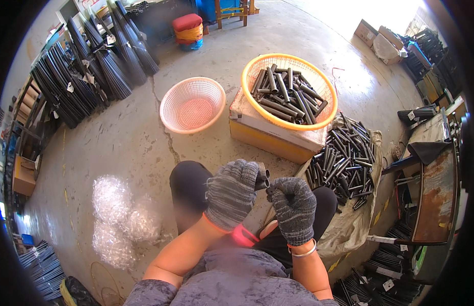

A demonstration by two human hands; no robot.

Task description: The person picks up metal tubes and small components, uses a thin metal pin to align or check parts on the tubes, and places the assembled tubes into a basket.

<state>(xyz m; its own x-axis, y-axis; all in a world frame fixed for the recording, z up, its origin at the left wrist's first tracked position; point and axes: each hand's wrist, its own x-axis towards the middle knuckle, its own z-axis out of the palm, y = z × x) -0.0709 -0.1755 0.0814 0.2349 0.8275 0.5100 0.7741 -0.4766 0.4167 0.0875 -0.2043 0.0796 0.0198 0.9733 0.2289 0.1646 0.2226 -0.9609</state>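
My left hand (230, 198), in a grey knitted glove, is closed around a few short black tubes (262, 179), whose open ends point right. Close beside those ends is my right hand (294, 209), gloved alike, with thumb and fingertips pinched together; what they grip, if anything, is too small to make out. Ahead, an orange plastic basket (245, 94) full of similar black tubes rests on a cardboard box (270, 138). To the right, many more short tubes (344, 160) lie heaped on a pale woven sack (344, 237).
A pink plastic basket (168, 113) stands on the concrete floor left of the box. Clear plastic bags (114, 219) lie at the left. Bundles of long black rods (63, 84) lean at the far left. A rusty metal stand (437, 199) is at the right.
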